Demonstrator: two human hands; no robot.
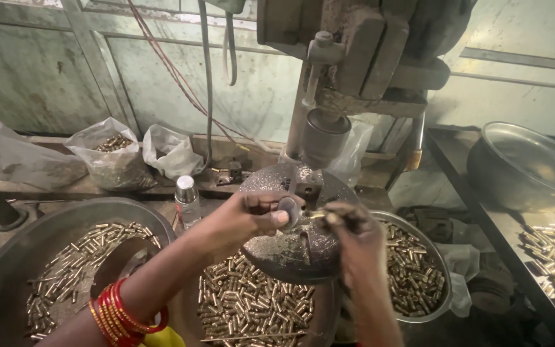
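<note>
We see left hand (252, 222) grip pinched on a round grey metal knob (288, 211) | right hand (354, 241) fingertips closed on a small brass pin (317, 214), half hidden | round speckled press plate (290, 247) blurred.

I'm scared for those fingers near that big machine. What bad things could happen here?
Both hands, the left hand and the right hand, work right under the drill head, so fingers might get pinched or cut. The red bangles could perhaps catch on the round metal table. The small brass piece between the fingers could slip and drop among the brass pieces in the bowl below.
</note>
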